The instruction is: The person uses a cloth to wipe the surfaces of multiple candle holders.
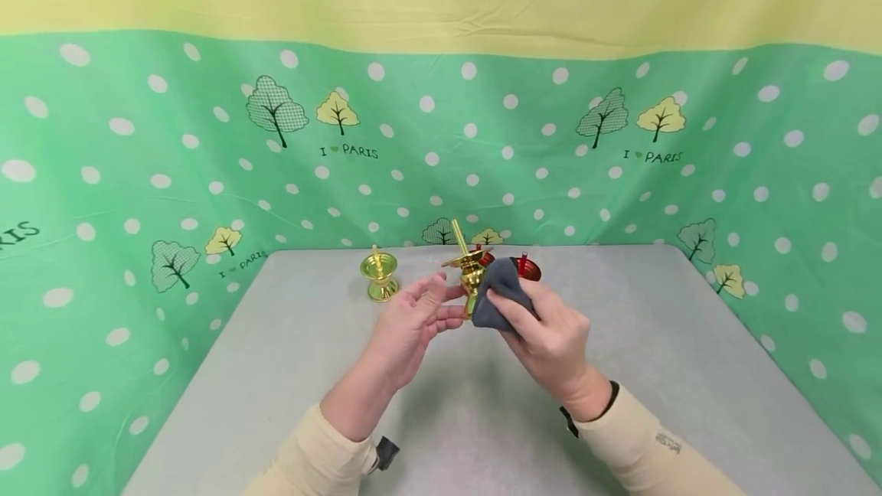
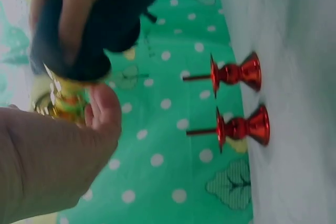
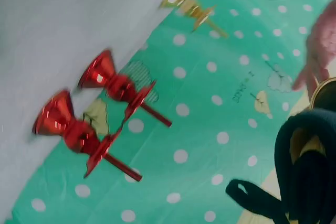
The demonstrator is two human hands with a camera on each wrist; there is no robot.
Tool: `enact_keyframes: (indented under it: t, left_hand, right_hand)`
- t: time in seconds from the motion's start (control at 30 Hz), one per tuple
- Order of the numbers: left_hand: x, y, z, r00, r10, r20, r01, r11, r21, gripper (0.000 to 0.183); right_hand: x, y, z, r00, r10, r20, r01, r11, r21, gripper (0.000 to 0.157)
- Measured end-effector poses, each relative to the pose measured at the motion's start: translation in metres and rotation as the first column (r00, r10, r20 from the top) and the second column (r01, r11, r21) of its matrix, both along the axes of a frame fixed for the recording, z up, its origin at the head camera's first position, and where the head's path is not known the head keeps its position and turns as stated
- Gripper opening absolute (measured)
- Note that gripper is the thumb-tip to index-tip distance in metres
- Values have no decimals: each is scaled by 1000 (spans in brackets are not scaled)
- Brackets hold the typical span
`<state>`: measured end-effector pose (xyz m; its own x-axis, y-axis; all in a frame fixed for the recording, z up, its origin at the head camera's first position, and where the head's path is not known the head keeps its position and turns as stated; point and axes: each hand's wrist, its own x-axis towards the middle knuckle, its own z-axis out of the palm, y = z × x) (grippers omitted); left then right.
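A shiny gold candle holder (image 1: 472, 275) with a thin upright spike is held up off the table, slightly tilted. My left hand (image 1: 413, 324) holds it from the left near its lower part, the fingers partly behind it. With my right hand (image 1: 551, 337) I grip a dark grey cloth (image 1: 498, 295), pressed against the holder's right side. The cloth (image 2: 105, 30) covers much of the holder (image 2: 65, 98) in the left wrist view. In the right wrist view, the cloth (image 3: 310, 140) wraps near the holder's rim, and most of the holder is hidden.
Another gold candle holder (image 1: 380, 275) stands on the grey table (image 1: 289, 404) at the back left. Two red candle holders (image 2: 239, 74) stand side by side at the back, partly hidden behind my hands in the head view. A green dotted cloth backdrop (image 1: 386, 190) encloses the table.
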<state>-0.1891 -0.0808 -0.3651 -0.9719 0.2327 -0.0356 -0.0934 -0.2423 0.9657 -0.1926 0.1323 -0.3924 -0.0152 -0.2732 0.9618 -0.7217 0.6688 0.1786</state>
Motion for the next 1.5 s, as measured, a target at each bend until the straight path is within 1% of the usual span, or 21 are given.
enact_keyframes:
  t: [0.17, 0.3, 0.43, 0.47, 0.53, 0.6, 0.67, 0.77, 0.83, 0.87, 0.9, 0.93, 1.03, 1.07, 1.1, 1.13, 1.17, 1.27, 1.33, 1.4, 1.5]
  left_hand:
    - [0, 14, 1, 995, 94, -32, -94, 996, 4, 59]
    - [-2, 14, 1, 987, 157, -45, -157, 988, -2, 51]
    - [-4, 7, 1, 983, 169, -70, -169, 986, 0, 52]
    - [-5, 5, 1, 982, 170, -83, -170, 985, 3, 53]
    - [-5, 3, 1, 979, 178, -101, -178, 984, 11, 54]
    - [-6, 2, 1, 974, 193, -120, -194, 981, 10, 53]
    - [-6, 2, 1, 969, 210, -128, -212, 977, 5, 56]
    - [-4, 3, 0, 966, 224, -130, -227, 974, -13, 58]
    - [-2, 3, 1, 966, 222, -135, -226, 974, -16, 60]
    - [-1, 3, 1, 966, 217, -144, -222, 975, -21, 60]
    - [0, 2, 2, 966, 212, -151, -217, 976, -20, 60]
    - [1, 1, 3, 966, 205, -159, -211, 977, -18, 60]
    - [2, -2, 5, 968, 177, -176, -182, 983, -13, 61]
    - [2, -3, 5, 970, 169, -177, -174, 985, -13, 60]
    - [1, -4, 4, 971, 163, -174, -166, 986, -5, 59]
    - [1, -4, 4, 973, 154, -173, -156, 988, 4, 58]
    - [1, -5, 3, 975, 144, -171, -144, 990, 15, 57]
    - [1, -5, 2, 981, 94, -168, -84, 994, 67, 57]
    - [2, -4, 3, 984, 59, -165, -45, 995, 88, 56]
    - [3, -4, 3, 985, 40, -169, -26, 996, 84, 57]
    - [5, -4, 3, 980, 56, -192, -51, 998, 32, 72]
  right_hand:
    - [-2, -7, 1, 991, -30, -131, 36, 998, 46, 14]
    - [-1, -9, 1, 993, 16, -115, -2, 992, 123, 14]
    - [-2, -2, 0, 987, 113, 115, -128, 983, 128, 31]
    - [-3, 1, 0, 967, 134, 215, -158, 983, 96, 39]
    - [-2, 4, 0, 901, 166, 401, -186, 983, 12, 50]
    - [1, 3, 1, 858, 144, 493, -156, 988, -17, 56]
    - [7, -2, 2, 876, 76, 475, -110, 993, 45, 54]
    - [15, -11, 3, 962, -20, 274, -27, 986, 167, 47]
    - [16, -13, 3, 977, -30, 213, -6, 986, 168, 44]
    - [14, -12, 3, 969, -18, 245, -18, 989, 144, 44]
    - [13, -9, 3, 946, 7, 324, -43, 994, 104, 41]
    - [11, -6, 3, 898, 57, 437, -85, 995, 46, 36]
    - [6, 5, 2, 664, 222, 714, -153, 975, -161, 23]
    - [5, 8, 1, 604, 256, 755, -159, 967, -200, 24]
    - [5, 9, 0, 574, 276, 771, -173, 961, -215, 27]
    - [5, 10, -2, 583, 280, 763, -197, 960, -201, 33]
    - [5, 10, -3, 626, 265, 733, -215, 963, -165, 40]
    - [6, 5, -5, 838, 189, 512, -203, 979, -30, 48]
    - [6, -1, -3, 936, 126, 327, -141, 990, 21, 40]
    - [7, -5, 2, 981, 61, 186, -71, 996, 49, 30]
    - [12, -10, 9, 999, -1, 37, -2, 995, 97, 22]
